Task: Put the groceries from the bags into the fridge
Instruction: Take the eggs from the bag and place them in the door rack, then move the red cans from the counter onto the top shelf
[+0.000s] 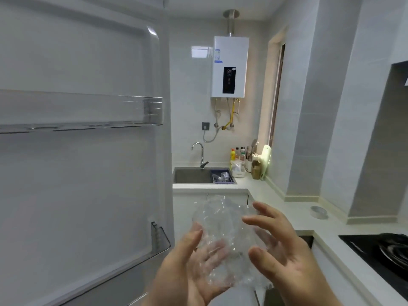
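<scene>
1. A crumpled clear plastic bag (220,221) is held up between the left hand (189,268) and the right hand (284,250).
2. The left hand is turned palm up under and behind the bag, with the fingers spread and nearly straight and the thumb raised against the bag's near side.
3. The right hand is laid against the bag's right side, with the fingers spread and loosely curved; neither hand is clenched.
4. No contents can be made out inside the bag.
5. To the left of the left hand, the white inner face of the open fridge door (77,173) is seen. One clear door shelf (88,111) is fixed well above the hands, and the corner of a lower shelf (160,237) is seen just left of the left thumb.
6. Beyond the hands, a steel sink (189,175) with a curved tap (199,151) is set into a white counter (276,195).
7. Above the sink, a white water heater (229,67) is mounted on the tiled wall, with hoses hung below it.
8. Bottles (237,152) are stood in the counter's far corner, beyond the right hand.
9. To the right of the right hand, a black stove (379,250) is set into the counter.
</scene>
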